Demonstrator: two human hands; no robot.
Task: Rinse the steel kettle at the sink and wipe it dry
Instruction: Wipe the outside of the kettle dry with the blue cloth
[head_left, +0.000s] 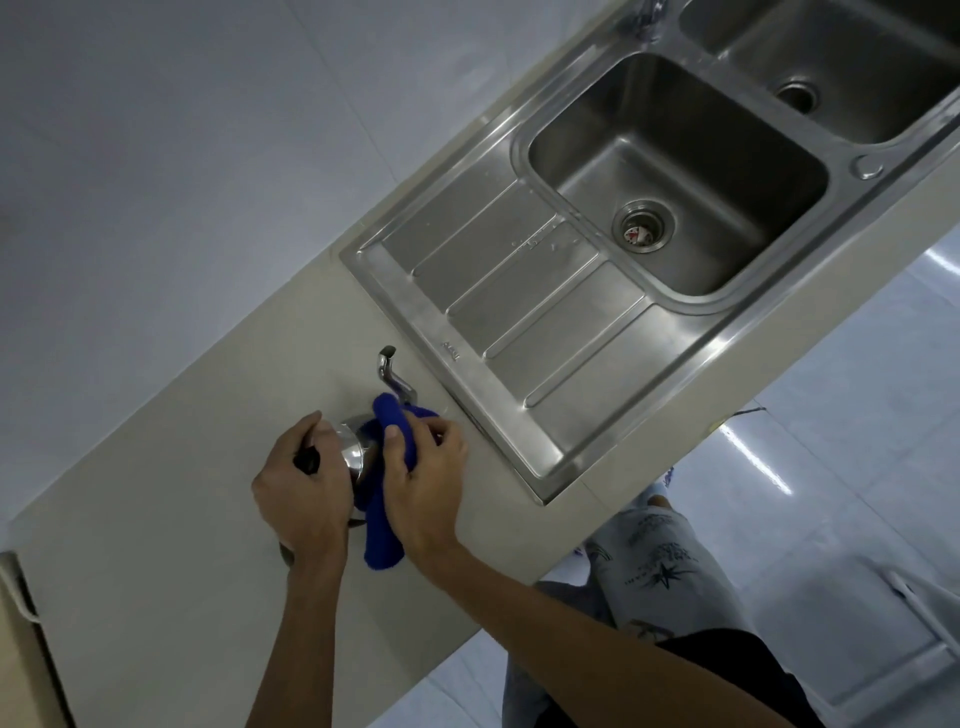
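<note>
On the near part of the beige desk (171, 499), the left hand (301, 493) is closed around the black handle of the steel kettle (353, 452). Just to its right, the right hand (426, 483) presses a blue cloth (387, 499) with closed fingers against the kettle. Farther right lies the steel sink (675, 171); a small stamped mark on its drainboard rim cannot be read.

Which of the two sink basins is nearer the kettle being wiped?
The larger basin, the one bordering the ribbed drainboard. The second basin lies beyond it, at the frame's top right corner, farther from the kettle.
</note>
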